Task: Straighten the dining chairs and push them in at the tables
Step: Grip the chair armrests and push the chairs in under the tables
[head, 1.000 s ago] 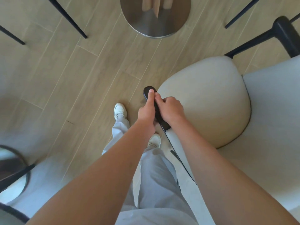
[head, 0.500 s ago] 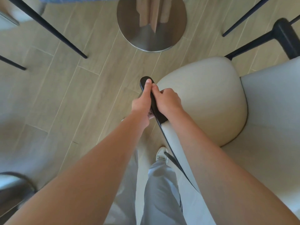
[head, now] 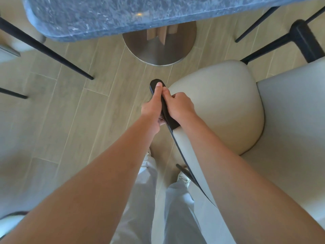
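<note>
Head view, the only one supplied. The dining chair, cream-upholstered on a black frame, sits at the 3 o'clock side of the picture, its seat short of the blue stone table at 12 o'clock and, as far as can be judged, not yet under the top. The table's round metal base stands just beyond the seat's near corner.

Step in hand, by my assessment: pushing this chair in. To do it well, drive low and level along the black top rail, steering the seat toward 12 o'clock so it passes beside the base rather than striking it, and square the back to the table edge before releasing.

Hands: the left hand is closed round the rail from the 9 o'clock side, thumb laid flat along its top toward the rounded end. The right hand grips the same rail from the 3 o'clock side, fingers curled over it. The two hands touch. A neighbouring chair's black legs cross at 10 o'clock.
</note>
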Action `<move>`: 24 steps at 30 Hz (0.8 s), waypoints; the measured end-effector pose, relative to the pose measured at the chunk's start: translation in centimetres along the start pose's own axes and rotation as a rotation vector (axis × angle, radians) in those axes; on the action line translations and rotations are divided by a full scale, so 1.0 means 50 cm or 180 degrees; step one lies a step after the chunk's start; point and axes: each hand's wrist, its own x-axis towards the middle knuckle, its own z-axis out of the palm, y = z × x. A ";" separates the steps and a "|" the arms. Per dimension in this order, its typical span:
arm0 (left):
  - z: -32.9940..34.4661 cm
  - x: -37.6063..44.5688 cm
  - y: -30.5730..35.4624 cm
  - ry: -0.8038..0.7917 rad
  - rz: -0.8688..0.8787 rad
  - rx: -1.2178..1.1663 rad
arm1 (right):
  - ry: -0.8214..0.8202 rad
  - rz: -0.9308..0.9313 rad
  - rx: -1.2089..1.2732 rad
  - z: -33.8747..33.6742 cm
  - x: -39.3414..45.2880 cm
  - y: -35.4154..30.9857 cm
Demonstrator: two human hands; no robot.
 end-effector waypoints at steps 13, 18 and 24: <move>-0.053 0.092 0.047 0.0056 -0.0147 0.0090 | -0.0210 0.0135 0.0345 0.075 0.061 -0.050; -0.056 0.106 0.052 0.0019 -0.0189 0.0041 | -0.0226 0.0165 0.0434 0.080 0.073 -0.050; -0.060 0.098 0.054 -0.0004 -0.0111 0.0064 | -0.0316 0.0200 0.0599 0.085 0.080 -0.046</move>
